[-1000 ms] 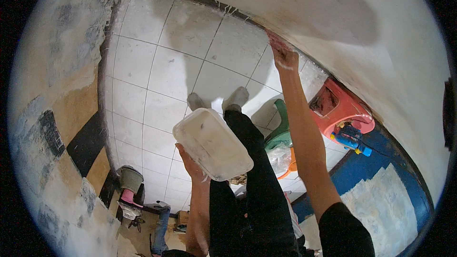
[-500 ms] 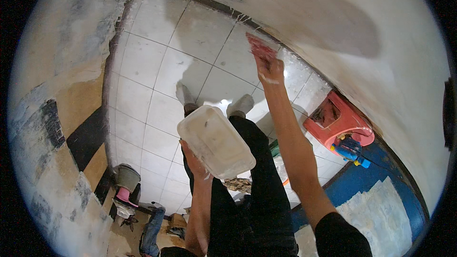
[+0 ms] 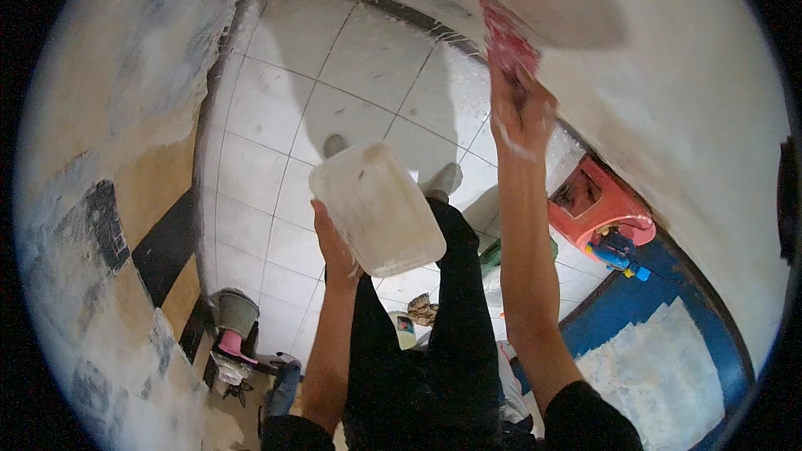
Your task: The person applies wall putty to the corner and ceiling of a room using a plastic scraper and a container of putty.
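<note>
Upper centre: my right hand (image 3: 522, 113) closed on a red scraper (image 3: 508, 38) at the pale wall (image 3: 660, 108), contact unclear; a smoothing stroke, I judged. Mid-frame: my left hand (image 3: 336, 242) curled round a white tub (image 3: 380, 209). Next move seemed to want flat, even pressure.

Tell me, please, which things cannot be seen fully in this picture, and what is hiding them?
Left hand, head view: the part beneath the white tub is hidden by it.
Left foot, head view: mostly covered by the tub.
Green object, head view: partly behind the right forearm.
Dark object, head view: cut off by the picture's edge.
</note>
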Tool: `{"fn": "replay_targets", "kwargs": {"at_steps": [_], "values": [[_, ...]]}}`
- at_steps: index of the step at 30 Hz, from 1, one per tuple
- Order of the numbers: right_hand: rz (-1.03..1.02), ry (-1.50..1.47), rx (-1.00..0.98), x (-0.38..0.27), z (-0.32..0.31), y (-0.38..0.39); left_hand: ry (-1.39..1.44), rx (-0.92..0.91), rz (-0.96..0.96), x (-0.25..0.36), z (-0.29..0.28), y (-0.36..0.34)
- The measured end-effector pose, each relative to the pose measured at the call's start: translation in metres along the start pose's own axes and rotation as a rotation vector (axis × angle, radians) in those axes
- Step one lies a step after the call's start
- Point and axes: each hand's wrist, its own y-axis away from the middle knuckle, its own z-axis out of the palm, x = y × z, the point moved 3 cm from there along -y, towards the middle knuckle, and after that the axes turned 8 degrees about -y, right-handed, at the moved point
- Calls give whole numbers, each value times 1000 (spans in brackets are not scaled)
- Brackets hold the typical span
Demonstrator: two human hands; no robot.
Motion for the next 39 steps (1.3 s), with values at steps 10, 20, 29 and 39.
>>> {"fn": "replay_targets", "kwargs": {"at_steps": [10, 20, 29, 39], "values": [[-348, 1478, 113, -40, 121, 181, -29, -282, 179, 97, 45, -43], [-351, 2010, -287, 40, 199, 168, -194, -345, 415, 148, 100, -24], [-263, 1908, -506, 77, 180, 159, -253, -289, 440, 113, 90, -34], [-299, 1978, -462, 61, 195, 161, -234, -304, 462, 103, 111, -17]]}}
